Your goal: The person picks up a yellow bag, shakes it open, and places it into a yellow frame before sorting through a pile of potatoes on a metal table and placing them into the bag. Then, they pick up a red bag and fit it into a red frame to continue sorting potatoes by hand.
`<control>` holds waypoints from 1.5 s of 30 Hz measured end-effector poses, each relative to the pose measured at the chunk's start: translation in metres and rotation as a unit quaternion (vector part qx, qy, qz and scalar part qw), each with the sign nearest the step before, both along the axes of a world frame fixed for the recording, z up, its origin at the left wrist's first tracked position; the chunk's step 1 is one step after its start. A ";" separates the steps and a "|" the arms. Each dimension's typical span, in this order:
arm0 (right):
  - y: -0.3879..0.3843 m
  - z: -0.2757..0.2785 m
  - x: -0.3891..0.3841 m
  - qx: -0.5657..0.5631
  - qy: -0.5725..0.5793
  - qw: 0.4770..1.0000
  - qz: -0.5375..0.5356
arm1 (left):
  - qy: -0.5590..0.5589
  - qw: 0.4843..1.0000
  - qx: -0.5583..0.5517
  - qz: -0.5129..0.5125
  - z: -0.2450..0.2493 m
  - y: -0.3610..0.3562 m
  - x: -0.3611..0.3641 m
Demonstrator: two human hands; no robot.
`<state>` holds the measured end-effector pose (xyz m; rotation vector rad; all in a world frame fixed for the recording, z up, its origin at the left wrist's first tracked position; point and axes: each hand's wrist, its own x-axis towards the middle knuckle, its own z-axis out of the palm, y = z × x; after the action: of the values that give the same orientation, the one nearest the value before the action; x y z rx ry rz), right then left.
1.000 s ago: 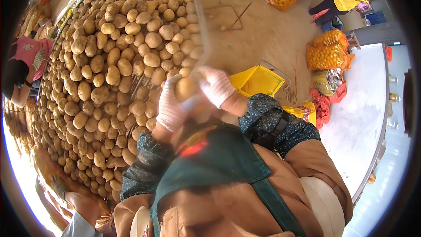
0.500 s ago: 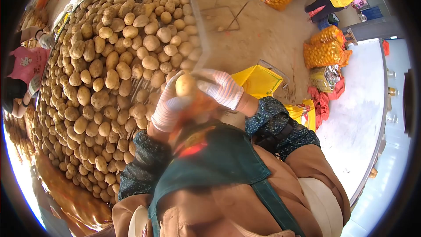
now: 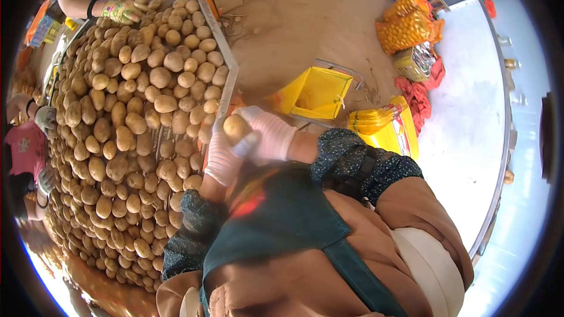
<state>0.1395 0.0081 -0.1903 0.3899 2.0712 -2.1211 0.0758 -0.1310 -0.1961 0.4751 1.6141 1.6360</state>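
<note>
- One potato (image 3: 235, 128), pale brown and rounded, is the thing in hand. It is held clear of the heap (image 3: 129, 111), close to the chest above the green apron (image 3: 276, 223) and just off the near rim of the table (image 3: 220, 47).
- Grip, left hand (image 3: 225, 155): white knit glove, closed on the potato's lower left side, with the thumb laid across its front.
- Grip, right hand (image 3: 270, 135): same kind of glove, pressed to the potato's right side, with the fingers curled behind it. Both hands grasp the one potato and hold nothing else.
- Step, as I judge it: a single potato has been picked out and is being checked between the two hands. I cannot tell from this view whether it has a flaw.
- Next move, my judgement: wherever the potato is to go, one grip must loosen so the other can carry it alone. The yellow crate (image 3: 317, 91) stands open on the floor (image 3: 282, 23) just beyond the right hand. The heap lies just beyond the left.
- Table: its metal rim runs away from me, and potatoes are packed across it edge to edge.
- Others at work: a co-worker's patterned glove (image 3: 120, 10) rests on potatoes at the far end. A second gloved hand (image 3: 44, 118) is at the far side.
- Further out: a yellow jug (image 3: 382, 129) stands beside the crate, and orange net sacks (image 3: 408, 23) are piled well apart from the table.
</note>
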 end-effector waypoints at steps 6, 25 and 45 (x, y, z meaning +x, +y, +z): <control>0.029 0.005 0.029 0.339 0.009 0.938 0.070 | 0.059 0.994 -0.084 0.037 -0.026 0.004 0.006; 0.173 -0.088 0.074 0.530 -0.263 0.799 -0.110 | 0.503 0.779 -0.297 0.227 -0.036 -0.133 -0.045; -0.080 -0.057 -0.228 0.571 0.065 0.782 0.242 | 0.381 0.657 -0.651 0.022 -0.069 -0.147 -0.152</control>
<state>-0.0883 -0.0720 -0.2468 -0.2005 2.8796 -0.4390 -0.0760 -0.2783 -0.2650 0.2975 2.8808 -0.1552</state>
